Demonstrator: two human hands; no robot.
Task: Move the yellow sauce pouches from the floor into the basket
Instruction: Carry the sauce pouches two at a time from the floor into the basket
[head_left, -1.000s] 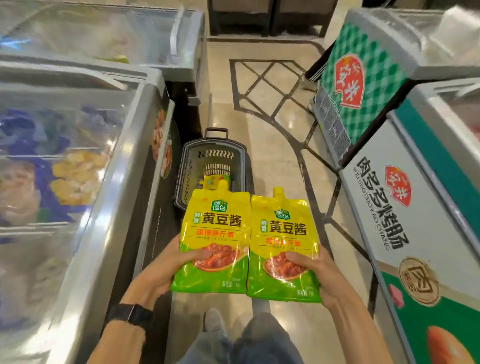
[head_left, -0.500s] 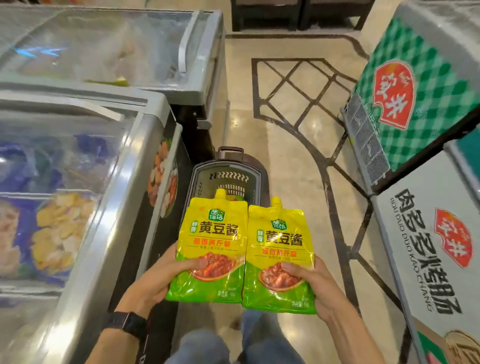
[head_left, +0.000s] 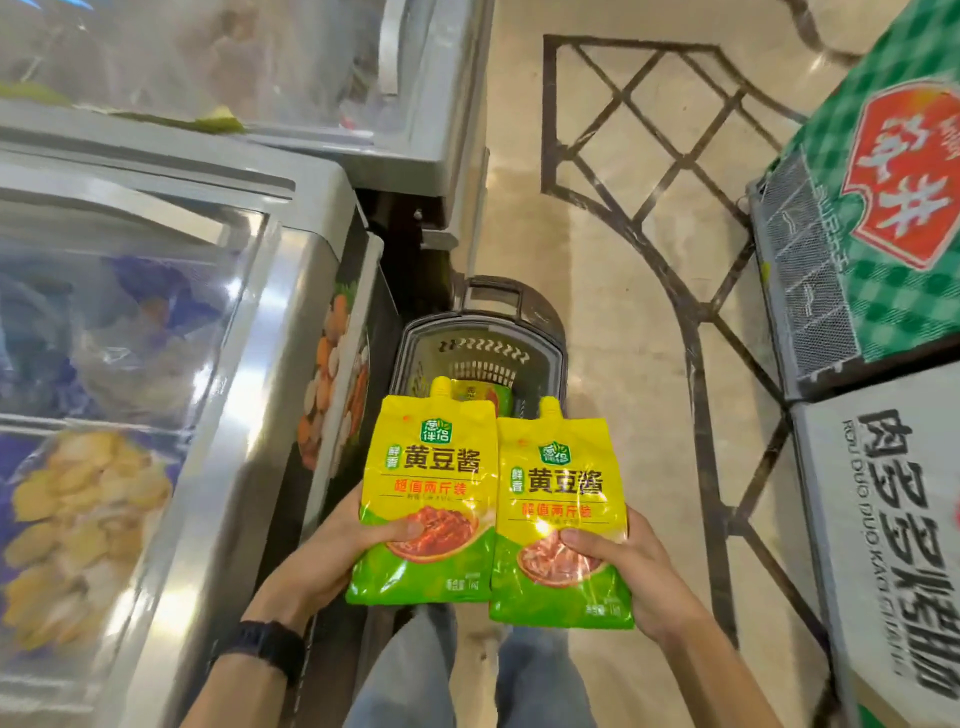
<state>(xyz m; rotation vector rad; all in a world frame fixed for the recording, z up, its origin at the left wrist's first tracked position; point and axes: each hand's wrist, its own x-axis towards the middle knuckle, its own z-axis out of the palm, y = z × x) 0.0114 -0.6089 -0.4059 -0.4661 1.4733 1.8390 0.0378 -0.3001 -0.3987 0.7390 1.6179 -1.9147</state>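
Mid-carry: gripping left pouch (head_left: 431, 483) in left hand (head_left: 332, 561), right pouch (head_left: 563, 499) in right hand (head_left: 639, 577), thumbs across fronts. Next: lower into basket (head_left: 551, 353), release.

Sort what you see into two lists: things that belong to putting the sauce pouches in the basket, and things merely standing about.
Belongs to the job:
left hand gripping the left pouch; right hand gripping the right pouch; grey basket; third pouch lying in it.

Just standing about:
glass-topped freezer; green checked cabinet; white cabinet; black wristband.
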